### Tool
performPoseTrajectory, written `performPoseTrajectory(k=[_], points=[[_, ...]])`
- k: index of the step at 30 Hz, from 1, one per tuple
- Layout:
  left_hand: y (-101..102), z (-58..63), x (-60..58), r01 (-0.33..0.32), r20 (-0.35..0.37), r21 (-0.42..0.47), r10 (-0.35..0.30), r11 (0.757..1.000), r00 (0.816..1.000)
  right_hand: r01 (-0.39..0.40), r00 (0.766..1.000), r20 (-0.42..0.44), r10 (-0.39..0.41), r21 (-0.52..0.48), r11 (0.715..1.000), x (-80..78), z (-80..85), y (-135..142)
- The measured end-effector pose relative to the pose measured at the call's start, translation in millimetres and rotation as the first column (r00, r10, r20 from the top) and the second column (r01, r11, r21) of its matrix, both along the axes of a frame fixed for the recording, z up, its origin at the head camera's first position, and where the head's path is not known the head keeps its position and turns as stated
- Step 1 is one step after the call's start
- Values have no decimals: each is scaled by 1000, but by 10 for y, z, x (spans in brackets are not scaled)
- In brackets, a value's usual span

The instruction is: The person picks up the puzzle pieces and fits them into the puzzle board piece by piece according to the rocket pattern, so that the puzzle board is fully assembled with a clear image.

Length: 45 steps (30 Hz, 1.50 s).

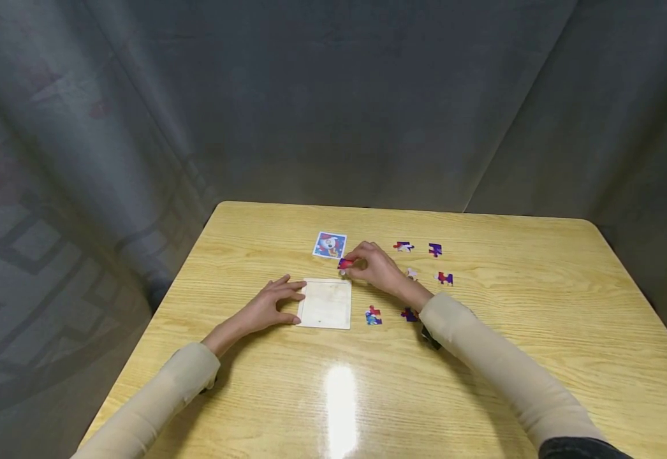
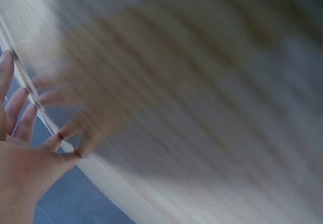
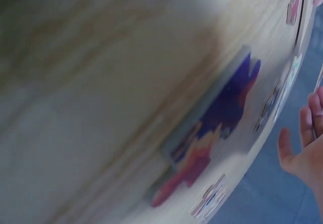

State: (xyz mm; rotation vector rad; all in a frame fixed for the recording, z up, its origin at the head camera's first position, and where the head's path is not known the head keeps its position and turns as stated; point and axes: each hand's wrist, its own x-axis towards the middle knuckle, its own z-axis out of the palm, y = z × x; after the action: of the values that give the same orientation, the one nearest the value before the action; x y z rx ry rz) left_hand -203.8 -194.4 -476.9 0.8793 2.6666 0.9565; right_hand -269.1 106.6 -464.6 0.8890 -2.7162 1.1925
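My left hand (image 1: 270, 305) lies at the left side of a pale, square wooden puzzle tray (image 1: 324, 306), its spread fingertips and thumb touching the rim. In the left wrist view the left hand (image 2: 25, 168) appears at the left, with the tray's edge at its fingertips. Just beyond the tray's upper right corner, my right hand (image 1: 376, 268) pinches a red and purple puzzle piece (image 1: 345, 262) between thumb and fingers. The right wrist view has the right hand (image 3: 308, 148) at its right edge, and a blurred purple and red puzzle piece (image 3: 217, 113) lies close to the camera.
A square picture card (image 1: 329, 245) lies behind the tray. Loose puzzle pieces are spread to the right, among them a purple one (image 1: 435, 249), a red one (image 1: 445, 278) and a blue and red one (image 1: 373, 315). Dark curtains (image 1: 339, 127) hang behind the wooden table (image 1: 264, 395).
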Motion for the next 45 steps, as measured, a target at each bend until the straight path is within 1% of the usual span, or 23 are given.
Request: performPoseTrajectory(k=[9, 16, 22, 25, 28, 34, 37, 45], points=[[-4, -3, -3, 0, 12, 3, 0, 1000, 1000, -35, 999, -30, 35, -2, 999, 26, -34, -81], [-3, -7, -17, 9, 1, 3, -9, 1000, 1000, -54, 998, 12, 54, -4, 999, 65, -42, -146], [2, -14, -25, 15, -1, 1, -15, 1000, 1000, -69, 998, 13, 69, -4, 998, 79, -59, -204], [0, -15, -26, 18, -1, -3, -18, 1000, 1000, -75, 997, 18, 75, 13, 997, 90, -64, -233], [-5, -15, -29, 21, -2, -3, -21, 1000, 1000, -79, 997, 11, 78, 52, 996, 101, -64, -264], [-29, -13, -29, 22, 7, 12, -22, 1000, 1000, -104, 994, -34, 108, 114, 988, 127, -26, -381], [-40, -18, -28, 22, 5, 13, -22, 1000, 1000, -111, 992, -38, 117, 136, 984, 139, 8, -452], [-50, -25, -29, 19, -12, 6, -19, 1000, 1000, -134, 989, -45, 143, 164, 977, 163, 41, -596]])
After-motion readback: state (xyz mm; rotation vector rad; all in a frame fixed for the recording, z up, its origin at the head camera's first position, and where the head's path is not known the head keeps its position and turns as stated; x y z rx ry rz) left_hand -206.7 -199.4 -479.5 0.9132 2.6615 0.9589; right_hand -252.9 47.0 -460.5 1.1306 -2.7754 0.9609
